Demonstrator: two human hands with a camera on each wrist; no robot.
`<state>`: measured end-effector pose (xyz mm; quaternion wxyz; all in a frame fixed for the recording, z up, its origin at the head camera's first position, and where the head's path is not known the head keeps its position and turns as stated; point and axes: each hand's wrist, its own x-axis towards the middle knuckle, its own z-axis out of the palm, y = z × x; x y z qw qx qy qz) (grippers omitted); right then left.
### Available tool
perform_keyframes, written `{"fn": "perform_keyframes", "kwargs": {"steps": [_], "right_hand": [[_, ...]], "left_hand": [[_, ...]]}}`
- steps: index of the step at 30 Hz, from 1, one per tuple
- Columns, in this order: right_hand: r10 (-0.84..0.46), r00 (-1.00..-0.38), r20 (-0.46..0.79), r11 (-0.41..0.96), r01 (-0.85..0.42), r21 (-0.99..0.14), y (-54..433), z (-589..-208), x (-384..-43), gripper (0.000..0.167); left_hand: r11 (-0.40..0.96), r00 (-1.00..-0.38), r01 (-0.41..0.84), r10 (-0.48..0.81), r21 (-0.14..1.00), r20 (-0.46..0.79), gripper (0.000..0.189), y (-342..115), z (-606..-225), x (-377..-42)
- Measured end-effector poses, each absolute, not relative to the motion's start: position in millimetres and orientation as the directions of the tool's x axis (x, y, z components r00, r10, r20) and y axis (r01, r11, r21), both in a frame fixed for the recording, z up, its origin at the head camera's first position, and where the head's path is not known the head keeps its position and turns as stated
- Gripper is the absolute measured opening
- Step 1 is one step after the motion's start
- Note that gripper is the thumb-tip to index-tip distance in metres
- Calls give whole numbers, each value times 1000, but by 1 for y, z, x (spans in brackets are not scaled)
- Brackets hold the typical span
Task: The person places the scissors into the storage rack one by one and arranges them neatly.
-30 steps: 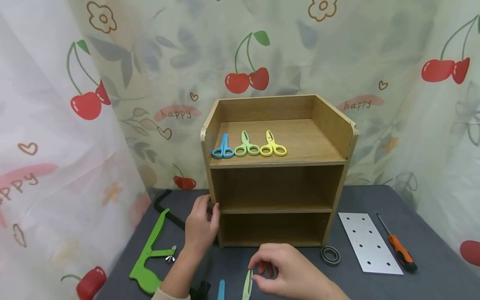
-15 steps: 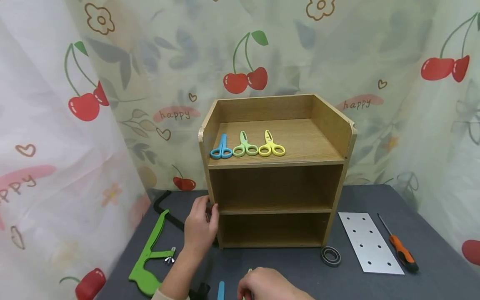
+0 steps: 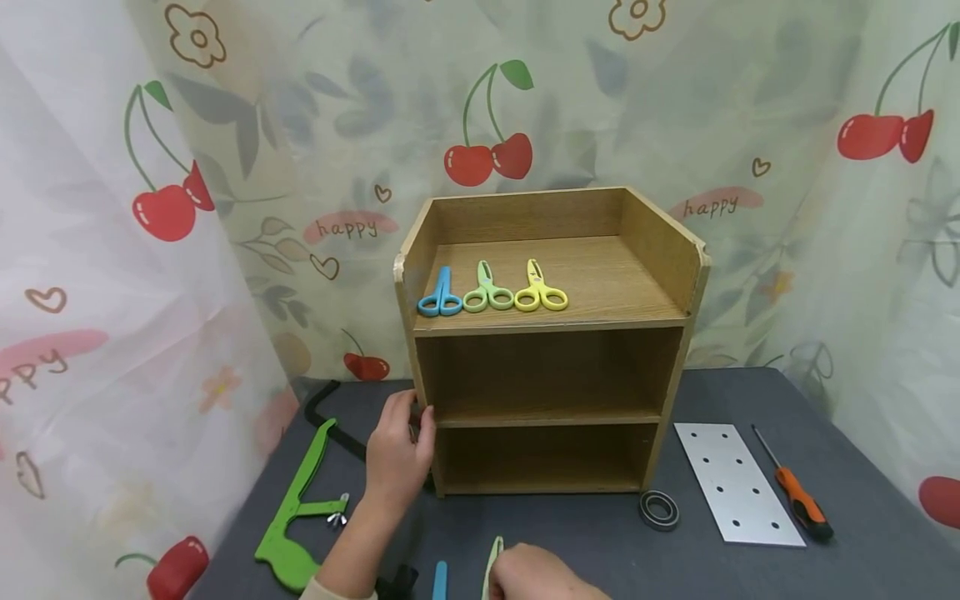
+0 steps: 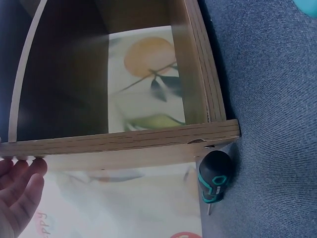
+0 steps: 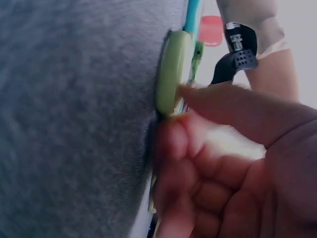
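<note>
The pale-green scissors (image 3: 491,567) lie toward the counter's (image 3: 600,546) near edge, long axis pointing at the shelf unit (image 3: 551,327), beside the nearer right hand's (image 3: 542,575) narrow, bent fingers, whose pinch I cannot confirm; the left hand's (image 3: 397,458) loose fingers touch the unit's left side.

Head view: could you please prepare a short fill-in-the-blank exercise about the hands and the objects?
On top of the wooden shelf lie ____ pairs of scissors.
The left hand is at the shelf's ____ side (left or right).
The slim object nearest the right hand is light ____.
The screwdriver beside the white plate has a black and ____ handle.
Missing words: three; left; green; orange.
</note>
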<state>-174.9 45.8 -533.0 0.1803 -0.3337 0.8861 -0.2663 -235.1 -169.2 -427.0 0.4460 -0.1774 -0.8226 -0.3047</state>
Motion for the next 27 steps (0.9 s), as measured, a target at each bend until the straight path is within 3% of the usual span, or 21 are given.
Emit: {"fn": "perform_keyframes", "kwargs": {"steps": [5, 12, 20, 24, 27], "right_hand": [[-635, -761, -131, 681, -472, -559, 44, -489, -151, 43], [-627, -774, -84, 689, -501, -524, 43, -479, -146, 49], [-663, -740, -114, 667, -514, -540, 52, -493, -161, 34], [-640, -756, -142, 674, -462, -577, 56, -465, -155, 21], [-624, -768, -142, 664, -425, -615, 59, -438, -144, 21]], "left_hand": [[752, -543, 561, 19, 346, 839, 22, -169, -427, -235], [749, -535, 568, 20, 342, 845, 22, -169, -427, -235], [753, -541, 561, 19, 344, 841, 22, -169, -427, -235], [751, -544, 562, 20, 347, 839, 23, -169, -427, -235], [751, -544, 563, 22, 345, 839, 23, -169, -426, -235]]}}
